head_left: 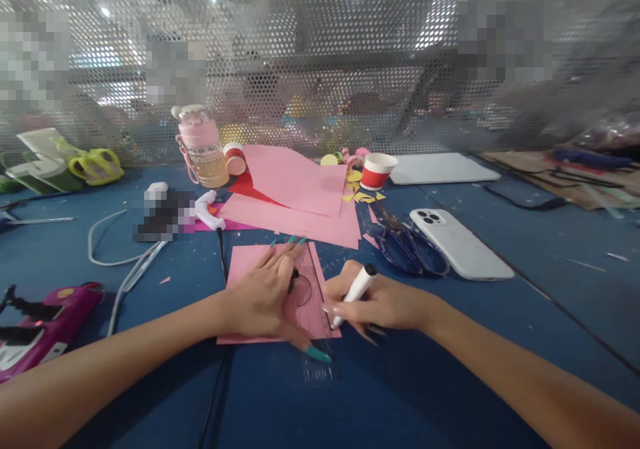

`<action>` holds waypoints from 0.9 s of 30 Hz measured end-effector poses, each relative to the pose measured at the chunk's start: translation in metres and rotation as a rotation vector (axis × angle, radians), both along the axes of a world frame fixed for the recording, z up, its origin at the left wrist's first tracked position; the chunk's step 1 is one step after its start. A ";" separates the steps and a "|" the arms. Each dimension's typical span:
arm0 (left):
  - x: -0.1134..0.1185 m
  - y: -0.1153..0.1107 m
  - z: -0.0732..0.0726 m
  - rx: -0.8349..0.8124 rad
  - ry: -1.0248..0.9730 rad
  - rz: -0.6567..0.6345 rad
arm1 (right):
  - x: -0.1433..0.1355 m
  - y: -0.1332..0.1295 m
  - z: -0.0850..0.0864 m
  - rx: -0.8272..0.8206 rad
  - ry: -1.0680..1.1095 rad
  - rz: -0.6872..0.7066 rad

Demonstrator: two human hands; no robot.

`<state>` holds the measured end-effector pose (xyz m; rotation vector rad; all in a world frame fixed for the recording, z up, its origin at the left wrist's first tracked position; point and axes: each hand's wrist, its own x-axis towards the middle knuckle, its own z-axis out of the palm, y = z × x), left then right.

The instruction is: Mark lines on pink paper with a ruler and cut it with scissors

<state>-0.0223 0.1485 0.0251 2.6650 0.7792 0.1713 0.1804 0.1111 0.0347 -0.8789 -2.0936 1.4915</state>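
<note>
On the blue table a sheet of pink paper (240, 262) lies beneath a clear plastic ruler (320, 372) with a round protractor shape in it. My left hand (267, 292) presses down flat on the ruler and paper, fingers stretched out, with something small and dark showing by the index finger. In my right hand (380, 299) is a white marker (355, 290) with a black end pointing up. The marker's lower tip meets the paper along the ruler's right edge, where a dark line (320, 269) runs up the sheet.
Behind the sheet are more pink papers (300, 182), a glue gun (209, 210), a bottle (200, 149) and a paper cup (377, 170). Blue-handled scissors (410, 252) and a white phone (460, 244) lie to the right. A magenta object (60, 316) sits at left.
</note>
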 end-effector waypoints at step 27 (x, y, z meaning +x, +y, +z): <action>-0.005 0.009 0.028 0.201 -0.036 0.131 | -0.006 0.015 -0.004 -0.087 0.667 -0.592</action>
